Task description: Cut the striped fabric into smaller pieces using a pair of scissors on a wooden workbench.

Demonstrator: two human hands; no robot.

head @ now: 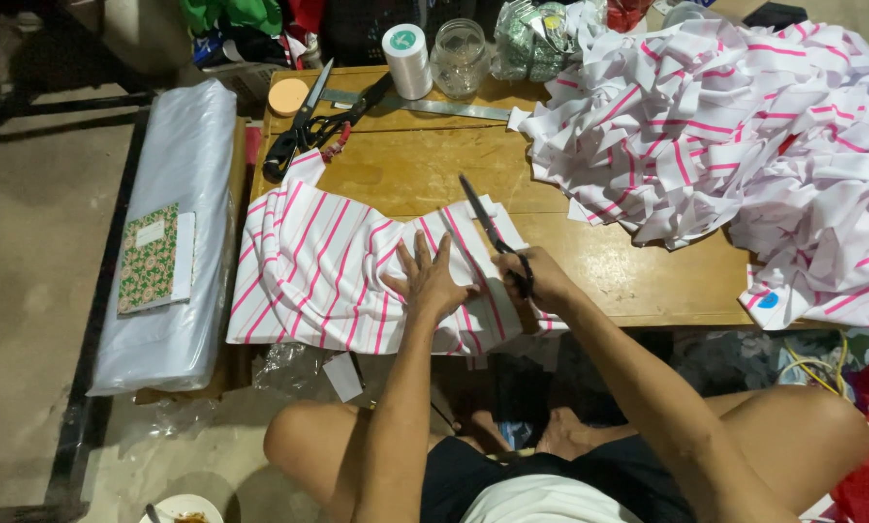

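Right now the biggest thing before me is the heap of cut white-and-pink striped cloth pieces [744,136], piled over the right end of the low wooden table [405,165] and spilling past its far and right edges. Next in size is the folded striped fabric [309,271] I am working on: white with thin pink stripes running slantwise, lying flat at the table's near left, its left part hanging a little over the table's side and its near edge level with the table's front edge. Bare wood shows beyond it up to a second pair of black scissors [309,126], a metal ruler [444,107], a spool of white thread [407,60] and a glass jar [459,56] along the far edge; a strip of clear wood also lies between my fabric and the heap. My left hand [427,281] presses flat on the fabric, fingers spread apart, wrist straight. My right hand [541,279] is closed around the handles of the scissors [493,232], whose blades point away from me over the fabric's right edge.
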